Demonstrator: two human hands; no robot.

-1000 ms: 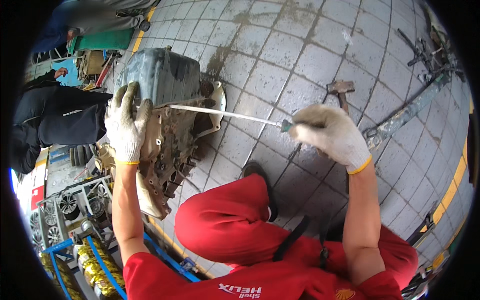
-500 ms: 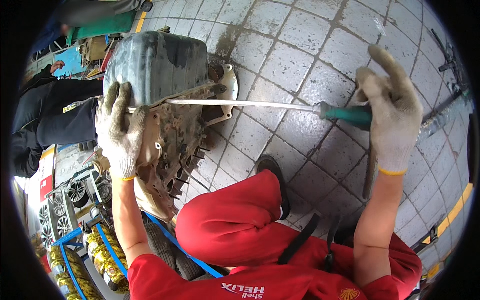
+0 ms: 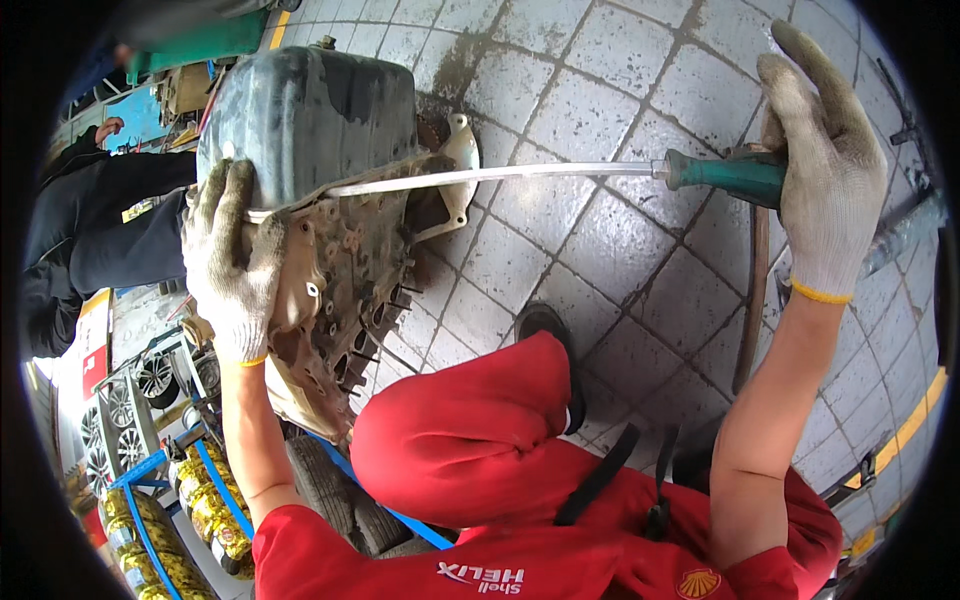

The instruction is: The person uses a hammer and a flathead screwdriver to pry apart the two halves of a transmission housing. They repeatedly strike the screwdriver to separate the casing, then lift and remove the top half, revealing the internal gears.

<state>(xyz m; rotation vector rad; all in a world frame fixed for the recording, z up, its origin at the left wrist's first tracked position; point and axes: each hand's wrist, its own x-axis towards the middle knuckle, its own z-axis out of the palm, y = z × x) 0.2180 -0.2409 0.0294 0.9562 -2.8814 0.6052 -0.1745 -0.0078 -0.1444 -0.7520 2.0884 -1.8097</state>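
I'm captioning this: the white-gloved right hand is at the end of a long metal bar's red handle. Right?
Wrong handle colour: in the head view, the white-gloved right hand is at the end of the long metal bar's green handle.

Red short-sleeved tee with white print and a yellow logo, red pants, black straps, dark shoe, grubby white knit gloves with yellow-edged cuffs.

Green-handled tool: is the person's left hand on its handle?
No, the left hand lies against the dark pan, while the right hand is at the green handle.
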